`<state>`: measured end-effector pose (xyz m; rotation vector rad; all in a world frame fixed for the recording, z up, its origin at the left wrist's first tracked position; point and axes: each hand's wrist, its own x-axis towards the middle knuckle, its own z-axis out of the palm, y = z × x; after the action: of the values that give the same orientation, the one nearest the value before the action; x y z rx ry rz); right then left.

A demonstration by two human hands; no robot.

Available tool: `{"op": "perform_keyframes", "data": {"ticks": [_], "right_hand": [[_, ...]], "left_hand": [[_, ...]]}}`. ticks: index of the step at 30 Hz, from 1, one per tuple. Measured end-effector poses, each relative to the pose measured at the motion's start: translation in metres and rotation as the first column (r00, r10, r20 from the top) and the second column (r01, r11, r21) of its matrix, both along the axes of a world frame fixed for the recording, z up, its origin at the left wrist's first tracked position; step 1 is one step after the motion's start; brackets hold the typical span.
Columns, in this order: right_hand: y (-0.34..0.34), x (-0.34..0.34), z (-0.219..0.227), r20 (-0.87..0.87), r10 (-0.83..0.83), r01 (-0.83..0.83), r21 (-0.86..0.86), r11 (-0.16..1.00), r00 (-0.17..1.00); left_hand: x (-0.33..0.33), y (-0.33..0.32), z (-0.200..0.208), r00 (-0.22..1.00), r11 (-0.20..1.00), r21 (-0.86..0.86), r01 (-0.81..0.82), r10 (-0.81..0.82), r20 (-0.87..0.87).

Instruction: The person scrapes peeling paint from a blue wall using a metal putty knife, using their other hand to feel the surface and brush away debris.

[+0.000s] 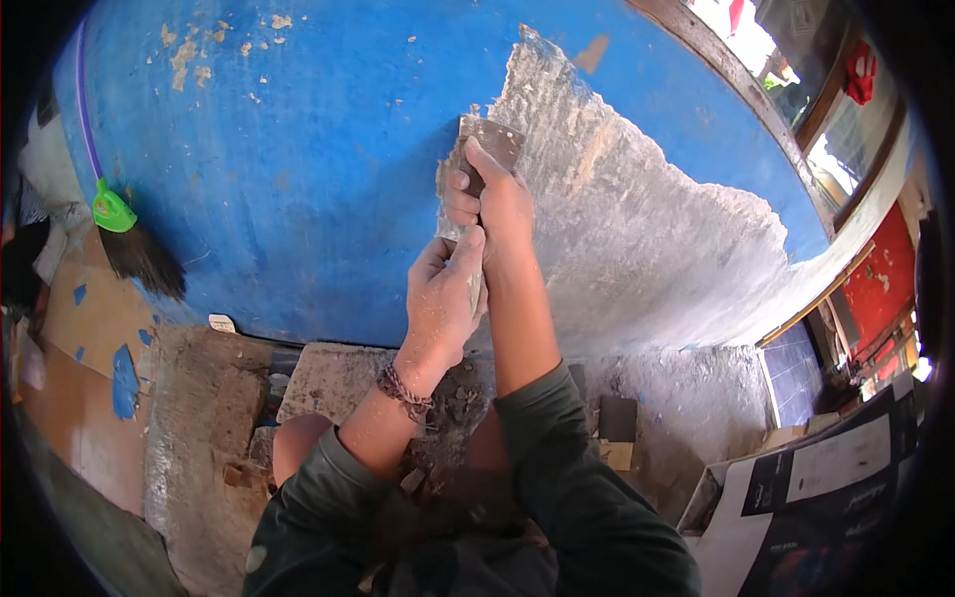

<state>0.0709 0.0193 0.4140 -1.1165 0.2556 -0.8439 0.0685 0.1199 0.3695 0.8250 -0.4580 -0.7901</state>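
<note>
A wide, flat scraper (500, 142) lies against the wall, its dusty metal blade at the left border of a bare grey plaster patch (637, 199). Blue paint (328, 129) covers the wall around that patch. My right hand (505, 207) is closed round the scraper close to the blade, with the thumb pressed along its face. Just below, my left hand (445, 294) wraps the lower end, where a pale bit of the handle shows between the fingers. Dust speckles both hands, and a braided bracelet (403, 393) circles my left wrist.
A broom (114, 209) with a purple stick leans on the wall at left. Blue paint flakes (124, 383) lie on the floor there. Rubble (460, 398) and broken blocks (239, 408) sit below my arms. A black-and-white carton (826, 488) stands at lower right, below a wooden window frame (741, 90).
</note>
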Motion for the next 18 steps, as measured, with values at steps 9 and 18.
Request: {"op": "perform_keyframes", "data": {"ticks": [9,18], "right_hand": [[-0.011,-0.009,0.010,-0.008,0.062,-0.062,0.072,0.996,0.998],[-0.010,-0.005,0.006,-0.076,0.051,-0.051,0.012,0.999,0.996]], "left_hand": [[-0.009,-0.011,0.007,0.997,0.998,0.053,-0.025,0.022,0.068],[-0.007,-0.013,0.003,0.998,0.994,0.097,-0.055,0.053,0.029]]}}
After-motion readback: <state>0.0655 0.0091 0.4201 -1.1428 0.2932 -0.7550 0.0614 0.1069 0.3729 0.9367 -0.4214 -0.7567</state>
